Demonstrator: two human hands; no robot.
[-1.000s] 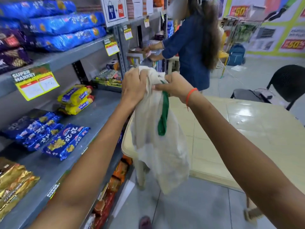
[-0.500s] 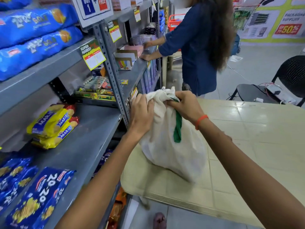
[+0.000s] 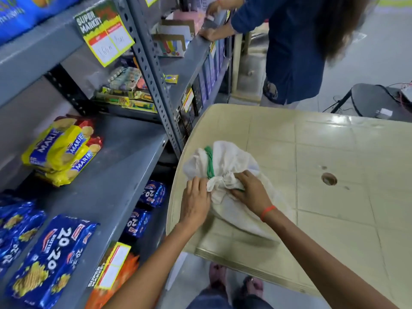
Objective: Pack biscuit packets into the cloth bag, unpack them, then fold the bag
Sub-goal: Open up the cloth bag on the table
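Observation:
A full white cloth bag (image 3: 231, 161) with green handles lies on its side near the left edge of the beige table (image 3: 323, 197). Its mouth is bunched into a knot between my hands. My left hand (image 3: 196, 201) pinches the gathered cloth from the left. My right hand (image 3: 249, 190), with an orange band at the wrist, grips the bunched cloth from the right. Whatever is in the bag is hidden. Blue 20-20 biscuit packets (image 3: 51, 259) and yellow Marie packets (image 3: 62, 150) lie on the grey shelf (image 3: 111, 175) to my left.
A person in a blue top (image 3: 294, 47) stands beyond the table, reaching into the shelving. A black chair (image 3: 379, 101) with cables sits at the far right. The table has a round hole (image 3: 329, 179). More packets (image 3: 152, 194) fill the lower shelves. My feet (image 3: 234, 282) stand below the table's edge.
The bag has come down from hanging in the air onto the table and now lies on its side. Both hands lowered with it and still grip its gathered mouth.

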